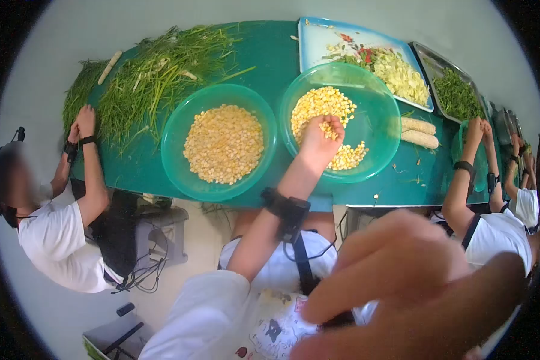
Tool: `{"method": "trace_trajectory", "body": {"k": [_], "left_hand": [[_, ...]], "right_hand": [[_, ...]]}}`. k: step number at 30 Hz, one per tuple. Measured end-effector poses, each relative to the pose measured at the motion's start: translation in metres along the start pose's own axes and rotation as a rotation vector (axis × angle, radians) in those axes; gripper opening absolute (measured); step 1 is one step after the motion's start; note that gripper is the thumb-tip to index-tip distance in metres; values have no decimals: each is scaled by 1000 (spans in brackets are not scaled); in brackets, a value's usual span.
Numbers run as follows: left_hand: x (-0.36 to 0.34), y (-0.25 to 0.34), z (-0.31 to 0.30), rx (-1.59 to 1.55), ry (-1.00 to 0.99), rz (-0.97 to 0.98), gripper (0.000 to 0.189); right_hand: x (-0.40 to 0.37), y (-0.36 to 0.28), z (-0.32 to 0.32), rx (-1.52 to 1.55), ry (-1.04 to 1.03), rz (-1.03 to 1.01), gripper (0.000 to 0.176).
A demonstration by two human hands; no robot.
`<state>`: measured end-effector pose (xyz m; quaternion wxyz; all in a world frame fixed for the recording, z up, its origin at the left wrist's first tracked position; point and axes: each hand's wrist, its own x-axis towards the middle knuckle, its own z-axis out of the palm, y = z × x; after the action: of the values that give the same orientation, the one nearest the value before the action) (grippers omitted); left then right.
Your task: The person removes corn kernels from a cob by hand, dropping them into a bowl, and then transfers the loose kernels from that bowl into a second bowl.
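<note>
My left hand (324, 139) is over the right-hand green bowl (375, 165), palm up, fingers curled around some yellow corn kernels (328, 129). More loose kernels (322, 103) lie in that bowl, in a larger heap at the upper left and a smaller one at the bottom. Very close to the camera, my right hand (396, 282) looms large and blurred at the lower right. Its fingers are apart, and nothing shows between them. Beside the first bowl, on the left, stands another green bowl (173, 159) filled with corn kernels (224, 144).
Bare cobs (419, 133) lie right of the bowls. A blue-rimmed tray (318, 45) holds cut vegetables; a metal tray (429, 60) holds chopped greens. Long green stalks (156, 84) cover the table's left. People work at both sides, a person's hands (84, 123) touching the greens.
</note>
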<state>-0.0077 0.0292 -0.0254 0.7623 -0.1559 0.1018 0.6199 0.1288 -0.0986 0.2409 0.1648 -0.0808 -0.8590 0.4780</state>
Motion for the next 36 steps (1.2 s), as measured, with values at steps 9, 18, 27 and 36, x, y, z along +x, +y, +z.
{"method": "trace_trajectory", "body": {"k": [9, 18, 27, 36], "left_hand": [[2, -1, 2, 91, 53, 134, 10], [-2, 1, 8, 34, -48, 106, 8], [-2, 1, 8, -18, -31, 133, 12], [-6, -3, 13, -65, 40, 180, 10]], "right_hand": [[30, 130, 17, -305, 919, 105, 16], [18, 230, 16, -456, 857, 525, 19], [8, 254, 20, -577, 589, 627, 42], [13, 251, 15, -495, 551, 651, 19]]}}
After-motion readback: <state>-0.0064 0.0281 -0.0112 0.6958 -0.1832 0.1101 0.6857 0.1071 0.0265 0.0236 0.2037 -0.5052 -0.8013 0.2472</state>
